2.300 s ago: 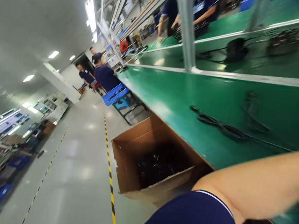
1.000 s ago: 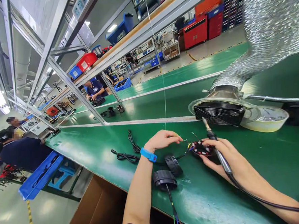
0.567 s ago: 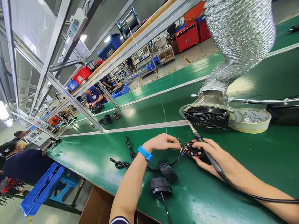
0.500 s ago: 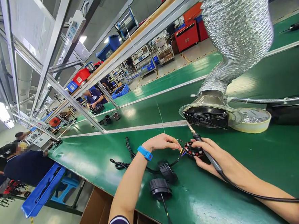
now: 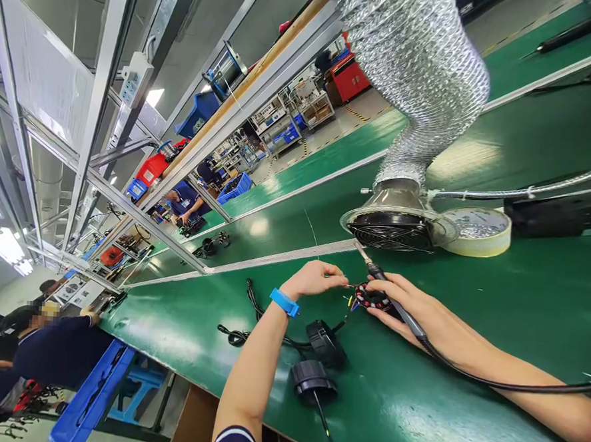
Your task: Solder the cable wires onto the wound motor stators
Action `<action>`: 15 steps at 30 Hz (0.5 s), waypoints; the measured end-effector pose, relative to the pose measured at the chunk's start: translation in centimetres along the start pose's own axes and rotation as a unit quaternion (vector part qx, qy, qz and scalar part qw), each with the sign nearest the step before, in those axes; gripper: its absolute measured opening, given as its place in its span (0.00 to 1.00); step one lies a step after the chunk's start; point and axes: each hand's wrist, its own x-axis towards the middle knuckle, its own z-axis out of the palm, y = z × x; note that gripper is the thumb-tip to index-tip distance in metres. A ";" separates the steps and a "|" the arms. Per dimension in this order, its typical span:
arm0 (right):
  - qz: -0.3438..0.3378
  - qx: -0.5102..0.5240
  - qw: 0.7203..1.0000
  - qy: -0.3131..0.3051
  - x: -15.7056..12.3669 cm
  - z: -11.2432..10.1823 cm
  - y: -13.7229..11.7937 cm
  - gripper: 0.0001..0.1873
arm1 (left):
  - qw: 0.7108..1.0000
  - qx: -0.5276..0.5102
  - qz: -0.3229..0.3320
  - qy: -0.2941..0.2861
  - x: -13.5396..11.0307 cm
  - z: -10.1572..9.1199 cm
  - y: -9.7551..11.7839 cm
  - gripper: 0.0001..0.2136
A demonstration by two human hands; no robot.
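Red-and-black wound ring [image 5: 373,299] lies on the glossy green surface [image 5: 520,315], partly under the fingers [image 5: 384,290] of the right hand [image 5: 410,315]. That hand is clamped around a slim black soldering iron [image 5: 395,300], held like a pen, with its metal tip pointing toward a round black fan grille [image 5: 389,232]. Thin yellow and blue wires [image 5: 351,299] run from the ring toward the left hand [image 5: 314,280], whose fingers curl together just beside them; whether they pinch a wire, I cannot tell. A blue wrist strap [image 5: 284,302] circles that wrist. Near the hands sit two round black plastic housings [image 5: 321,342], and a coiled black cable [image 5: 243,328] lies further along the surface. Silver foil ducting [image 5: 414,75] rises from the grille, with a cream round dish of silvery bits [image 5: 478,232] touching its rim. Past the surface's edge, a person in a navy shirt [image 5: 52,346] stands near a long blue tray [image 5: 94,395].
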 end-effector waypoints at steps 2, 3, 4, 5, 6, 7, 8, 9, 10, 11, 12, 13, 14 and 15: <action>-0.002 0.003 1.000 0.001 0.0 0.1 0.2 0.17 | 0.999 -0.036 -0.026 -0.026 0.3 0.5 -0.2 0.09; -0.002 0.006 1.000 0.001 0.1 0.2 0.3 0.17 | 0.997 -0.066 -0.035 -0.021 0.4 0.9 -0.3 0.10; -0.002 0.009 1.000 0.003 0.1 0.3 0.4 0.16 | 0.994 -0.098 -0.039 -0.011 0.6 1.3 -0.4 0.11; -0.002 0.011 1.000 0.007 0.1 0.3 0.5 0.16 | 0.991 -0.128 -0.037 -0.003 0.8 1.7 -0.5 0.12; -0.003 0.014 1.000 0.008 0.1 0.4 0.7 0.16 | 0.988 -0.154 -0.030 0.002 1.0 2.1 -0.6 0.13; -0.004 0.017 1.000 0.007 0.1 0.5 0.9 0.15 | 0.985 -0.172 -0.018 0.002 1.2 2.5 -0.7 0.14; -0.005 0.019 1.000 0.005 0.1 0.5 1.1 0.15 | 0.983 -0.183 -0.006 0.002 1.4 2.6 -0.7 0.16; -0.004 0.020 1.000 0.003 0.1 0.5 1.3 0.15 | 0.983 -0.186 0.004 0.004 1.4 2.7 -0.7 0.17; -0.003 0.020 1.000 0.000 0.0 0.6 1.4 0.15 | 0.983 -0.183 0.010 0.009 1.3 2.6 -0.8 0.19; -0.001 0.022 1.000 -0.001 0.0 0.6 1.5 0.16 | 0.984 -0.176 0.008 0.017 1.1 2.5 -0.8 0.21; 0.000 0.025 1.000 0.001 0.0 0.6 1.6 0.16 | 0.986 -0.167 0.001 0.025 0.8 2.2 -0.9 0.23; 0.001 0.028 1.000 0.004 0.0 0.6 1.6 0.17 | 0.987 -0.155 -0.008 0.029 0.3 1.9 -1.1 0.25; 0.002 0.030 0.999 0.015 0.1 0.6 1.5 0.18 | 0.990 -0.141 -0.017 0.027 -0.2 1.7 -1.2 0.27; 0.005 0.030 0.999 0.031 0.2 0.6 1.4 0.19 | 0.992 -0.125 -0.023 0.018 -0.8 1.5 -1.4 0.27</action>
